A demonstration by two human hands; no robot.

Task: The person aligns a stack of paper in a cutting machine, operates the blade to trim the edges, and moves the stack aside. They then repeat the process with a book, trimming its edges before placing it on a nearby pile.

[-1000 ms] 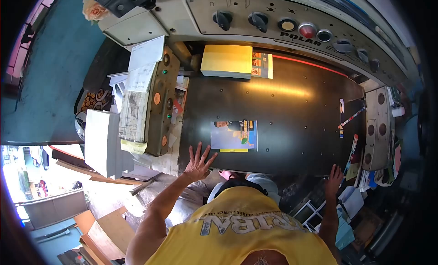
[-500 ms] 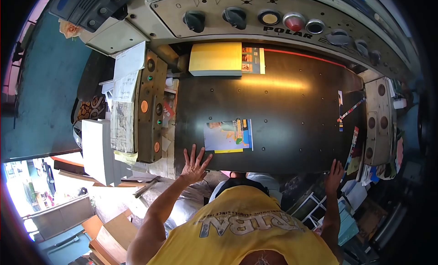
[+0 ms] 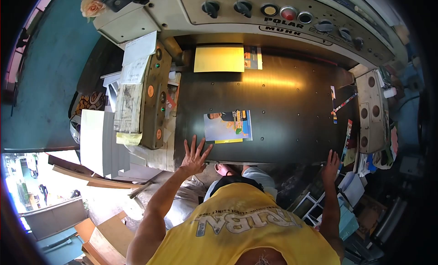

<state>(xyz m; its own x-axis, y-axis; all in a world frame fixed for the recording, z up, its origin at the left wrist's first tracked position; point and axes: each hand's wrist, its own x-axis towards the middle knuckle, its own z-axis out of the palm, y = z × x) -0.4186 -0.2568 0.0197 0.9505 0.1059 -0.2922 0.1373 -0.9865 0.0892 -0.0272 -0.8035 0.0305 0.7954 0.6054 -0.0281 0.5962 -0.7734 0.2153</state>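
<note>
My left hand [image 3: 195,156] rests palm down on the front left edge of the dark metal table [image 3: 283,128], fingers spread, holding nothing. Just beyond its fingertips lies a printed colour sheet [image 3: 223,124] with a picture of a person, and a yellow strip shows beneath its near edge. At the front right edge, my right hand [image 3: 331,167] lays its stretched fingers on the table, with no object visible in it. A yellow-topped stack of paper [image 3: 219,59] sits at the back of the table, with printed sheets [image 3: 253,58] beside it.
A control panel [image 3: 285,25] with knobs and a red button spans the back. Narrow paper offcuts [image 3: 343,104] lie on the right. Side blocks [image 3: 157,98] bound the table at left and right. A white paper stack [image 3: 98,144] stands at far left, above opened cardboard [image 3: 107,237].
The head view has tilted slightly, so the machine and table sit higher in the picture. Both hands stay at the table's front edge, and the printed sheet has not visibly moved on the table.
</note>
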